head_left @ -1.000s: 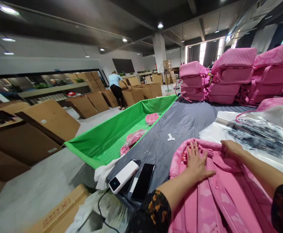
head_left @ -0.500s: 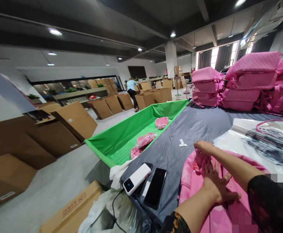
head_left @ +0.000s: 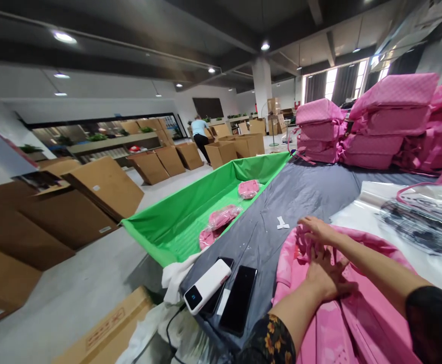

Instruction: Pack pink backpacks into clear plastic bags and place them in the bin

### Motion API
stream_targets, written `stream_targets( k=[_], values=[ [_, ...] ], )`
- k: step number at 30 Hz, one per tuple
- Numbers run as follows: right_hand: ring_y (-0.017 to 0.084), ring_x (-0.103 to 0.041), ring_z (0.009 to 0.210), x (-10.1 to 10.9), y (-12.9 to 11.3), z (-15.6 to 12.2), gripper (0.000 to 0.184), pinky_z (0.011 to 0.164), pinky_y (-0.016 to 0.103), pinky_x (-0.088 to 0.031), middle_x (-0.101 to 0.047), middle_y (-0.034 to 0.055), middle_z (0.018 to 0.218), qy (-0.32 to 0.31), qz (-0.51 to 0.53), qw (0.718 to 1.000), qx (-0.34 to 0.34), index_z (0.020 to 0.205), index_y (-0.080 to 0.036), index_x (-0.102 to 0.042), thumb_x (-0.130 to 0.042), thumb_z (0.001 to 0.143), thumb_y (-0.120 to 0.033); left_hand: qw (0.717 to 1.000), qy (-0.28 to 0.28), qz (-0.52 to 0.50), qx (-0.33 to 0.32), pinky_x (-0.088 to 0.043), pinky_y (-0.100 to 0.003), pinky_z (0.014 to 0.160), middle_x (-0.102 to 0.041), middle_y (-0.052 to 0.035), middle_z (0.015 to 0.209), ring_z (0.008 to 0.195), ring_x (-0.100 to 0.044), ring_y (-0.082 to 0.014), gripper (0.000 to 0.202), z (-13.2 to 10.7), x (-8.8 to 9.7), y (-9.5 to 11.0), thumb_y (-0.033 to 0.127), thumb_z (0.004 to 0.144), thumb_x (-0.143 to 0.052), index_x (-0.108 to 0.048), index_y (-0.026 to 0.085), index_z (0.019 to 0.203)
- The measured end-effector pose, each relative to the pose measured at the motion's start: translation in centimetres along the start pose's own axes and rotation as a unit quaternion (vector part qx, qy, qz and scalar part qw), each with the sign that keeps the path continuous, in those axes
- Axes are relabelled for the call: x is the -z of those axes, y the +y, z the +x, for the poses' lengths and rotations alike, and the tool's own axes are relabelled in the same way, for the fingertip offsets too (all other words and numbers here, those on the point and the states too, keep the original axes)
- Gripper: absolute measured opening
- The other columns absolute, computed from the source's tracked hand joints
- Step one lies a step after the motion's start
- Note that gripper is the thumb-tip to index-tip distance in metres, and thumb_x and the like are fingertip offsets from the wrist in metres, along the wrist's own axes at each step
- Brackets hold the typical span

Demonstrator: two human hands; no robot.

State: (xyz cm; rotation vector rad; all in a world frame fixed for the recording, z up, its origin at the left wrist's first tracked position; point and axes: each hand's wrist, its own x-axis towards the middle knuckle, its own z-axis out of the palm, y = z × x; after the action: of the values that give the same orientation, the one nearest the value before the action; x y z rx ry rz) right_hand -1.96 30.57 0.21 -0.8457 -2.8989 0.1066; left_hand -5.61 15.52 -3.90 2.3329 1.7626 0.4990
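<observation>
A pink backpack [head_left: 372, 318] lies on the grey cloth of the table in front of me, at the lower right. My left hand [head_left: 327, 275] presses on it, fingers spread over the pink fabric. Above it, my right hand [head_left: 319, 231] rests at the bag's far rim with its fingers stretched out to the left. A small red patch shows inside the bag near the fingertips. Two dark phones, one clear in view [head_left: 239, 301] and one partly covered, lie left of the bag with a white power bank [head_left: 207, 286].
Stacked pink backpacks [head_left: 391, 119] stand at the back right. Clear plastic bags [head_left: 360, 207] lie right of my arms. A green cloth trough [head_left: 175, 210] along the table's left side holds wrapped pink pouches [head_left: 224, 216]. Cardboard boxes [head_left: 107, 187] cover the floor; a person [head_left: 199, 132] bends there.
The view has shifted slightly, so most things sit a little further left. My right hand's fingers have loosened and stretched out at the bag's rim. My left hand stays spread on the backpack.
</observation>
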Motion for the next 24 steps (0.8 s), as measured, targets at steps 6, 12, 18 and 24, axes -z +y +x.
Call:
stream_targets(
  k=[6, 12, 18, 24],
  values=[
    [0.027, -0.066, 0.108, 1.2, 2.4, -6.9, 0.039, 0.096, 0.037, -0.049, -0.073, 0.0125, 0.113, 0.017, 0.02, 0.999, -0.023, 0.111, -0.019, -0.071, -0.048, 0.083, -0.006, 0.988, 0.15, -0.002, -0.045, -0.043, -0.053, 0.112, -0.076, -0.0094, 0.091, 0.094, -0.07, -0.0279, 0.029, -0.5, -1.8, 0.2, 0.042, 0.083, -0.067, -0.075, 0.017, 0.095],
    [0.027, -0.069, 0.091, -0.6, 2.2, -3.7, 0.031, 0.08, 0.033, -0.054, -0.073, 0.0117, 0.1, 0.006, 0.014, 0.998, -0.062, 0.096, -0.017, -0.07, -0.065, 0.065, -0.012, 0.986, 0.153, 0.041, -0.054, -0.053, -0.043, 0.088, -0.072, -0.0075, 0.072, 0.076, -0.069, -0.0254, 0.015, 0.7, -2.8, -0.6, 0.034, 0.076, -0.069, -0.071, 0.019, 0.077],
    [0.027, -0.068, 0.097, -1.1, 2.1, -6.8, 0.033, 0.086, 0.036, -0.054, -0.072, 0.01, 0.107, 0.036, 0.025, 0.998, -0.053, 0.11, -0.022, -0.069, -0.056, 0.08, -0.019, 0.989, 0.139, 0.018, -0.04, -0.052, -0.046, 0.091, -0.076, -0.0106, 0.097, 0.094, -0.069, -0.0285, 0.033, 0.4, -2.1, -0.2, 0.041, 0.082, -0.065, -0.073, 0.015, 0.1],
    [0.027, -0.07, 0.089, -3.2, 2.6, -6.5, 0.023, 0.075, 0.037, -0.054, -0.073, 0.0093, 0.099, 0.079, 0.025, 0.988, -0.128, 0.098, -0.024, -0.069, -0.047, 0.092, -0.024, 0.995, 0.097, -0.028, -0.019, -0.052, -0.046, 0.098, -0.073, -0.0106, 0.092, 0.092, -0.068, -0.0275, 0.035, 0.4, -2.4, 0.1, 0.042, 0.081, -0.065, -0.072, 0.014, 0.101]
  ],
)
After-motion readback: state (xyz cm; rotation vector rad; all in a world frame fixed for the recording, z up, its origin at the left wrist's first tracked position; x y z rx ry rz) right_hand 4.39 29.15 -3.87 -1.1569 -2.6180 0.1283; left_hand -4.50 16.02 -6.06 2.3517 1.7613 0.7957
